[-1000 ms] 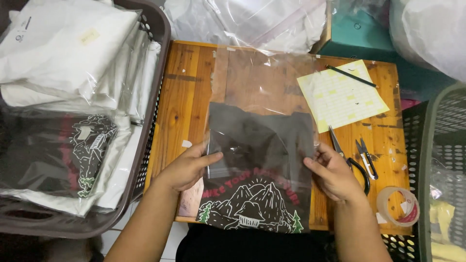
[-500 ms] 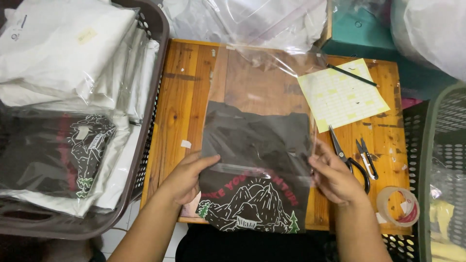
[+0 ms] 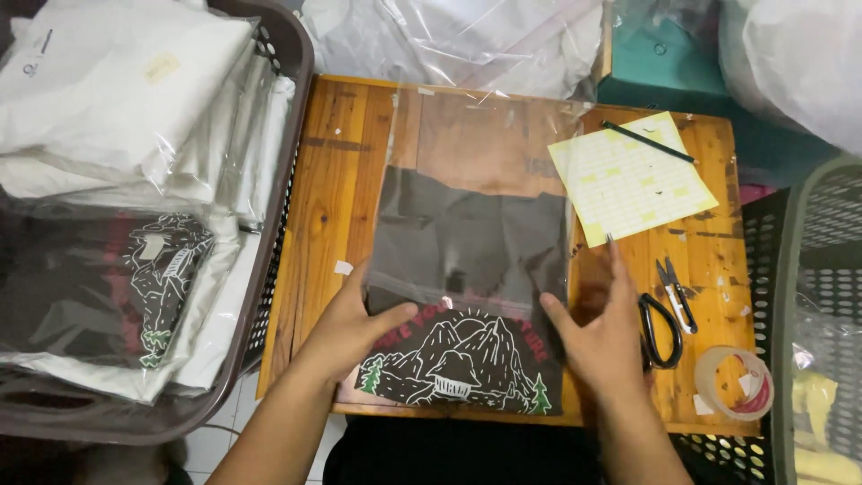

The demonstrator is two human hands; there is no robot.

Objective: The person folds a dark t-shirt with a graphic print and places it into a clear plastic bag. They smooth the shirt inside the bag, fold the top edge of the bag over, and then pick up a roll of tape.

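Hands lie flat and open, apart, on a folded black T-shirt [image 3: 467, 269] half inside a clear plastic bag [image 3: 476, 135]. The left hand [image 3: 355, 328] presses the shirt's left edge beside the mountain print [image 3: 458, 359]; the right hand [image 3: 602, 332] presses its right edge.

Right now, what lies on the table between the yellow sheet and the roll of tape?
In the head view, black scissors and small snips lie between the yellow sheet and the roll of tape.

A folded black shirt [image 3: 467, 269] with a mountain print lies flat, seemingly half inside a clear bag [image 3: 476, 144].
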